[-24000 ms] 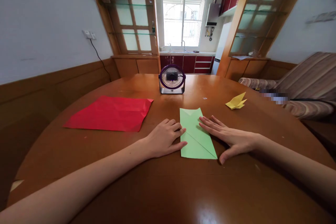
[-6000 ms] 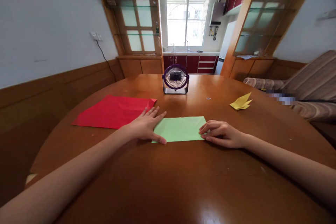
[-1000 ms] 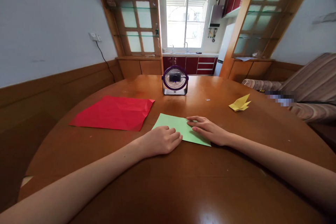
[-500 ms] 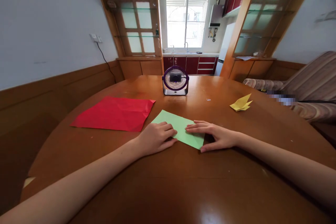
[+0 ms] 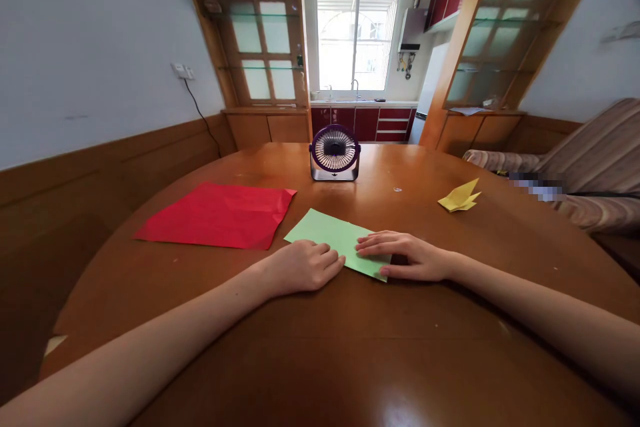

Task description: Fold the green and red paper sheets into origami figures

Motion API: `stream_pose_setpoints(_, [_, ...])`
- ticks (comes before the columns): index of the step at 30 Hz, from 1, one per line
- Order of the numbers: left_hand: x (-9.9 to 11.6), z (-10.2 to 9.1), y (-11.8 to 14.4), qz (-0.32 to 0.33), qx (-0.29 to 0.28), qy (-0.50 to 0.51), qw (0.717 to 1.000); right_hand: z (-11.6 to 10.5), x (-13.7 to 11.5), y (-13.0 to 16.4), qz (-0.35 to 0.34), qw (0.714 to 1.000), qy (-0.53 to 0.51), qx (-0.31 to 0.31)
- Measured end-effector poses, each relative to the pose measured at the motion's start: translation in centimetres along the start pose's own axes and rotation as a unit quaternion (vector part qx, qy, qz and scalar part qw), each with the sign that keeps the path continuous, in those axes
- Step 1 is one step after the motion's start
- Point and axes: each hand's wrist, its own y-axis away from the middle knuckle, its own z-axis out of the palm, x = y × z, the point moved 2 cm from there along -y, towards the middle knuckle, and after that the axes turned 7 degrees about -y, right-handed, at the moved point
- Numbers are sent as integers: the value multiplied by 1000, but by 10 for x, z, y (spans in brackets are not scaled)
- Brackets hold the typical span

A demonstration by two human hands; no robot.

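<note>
Fingers of the left hand (image 5: 304, 267) are curled under, knuckles up, at the near long edge of the green paper (image 5: 333, 232); tips mostly hidden, so can't tell if they pinch the edge or just press. Right hand (image 5: 410, 257) is open, fingers stretched out over the R end of the paper, thumb set apart by the near R corner. Paper lies flat on the brown table (image 5: 320, 360), a rectangle set at a slant, L end farther off, R end nearer. Just beyond its L end, close but not touching, lies a red sheet (image 5: 220, 217) w/ faint creases. Over on R, well apart from both hands, is a yellow folded paper (image 5: 459, 197) w/ pointed tips. Purple fan (image 5: 334, 149) stands upright approx. mid-table, toward the far edge. Past the table: striped couch (image 5: 595, 150) on R, wall socket (image 5: 183, 71) on L, then red kitchen cabinets (image 5: 365, 123), a faucet (image 5: 356, 85) at the bright window (image 5: 336, 40), & a water heater (image 5: 413, 27) just R of it.
</note>
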Motion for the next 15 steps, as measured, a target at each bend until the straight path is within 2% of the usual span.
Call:
stream_pose_setpoints(5, [0, 4, -1, -104, 17, 69, 992, -6, -4, 0, 4, 996, -84, -15])
stream_pose_setpoints(9, [0, 5, -1, -190, 28, 117, 974, -7, -2, 1, 23, 998, -52, 6])
stream_pose_setpoints(11, [2, 4, -2, -194, 28, 131, 972, -6, 2, 1, 16, 999, -21, 23])
stream_pose_setpoints(15, [7, -3, -5, -149, 15, 158, 976, -7, 8, 3, -34, 999, -1, 20])
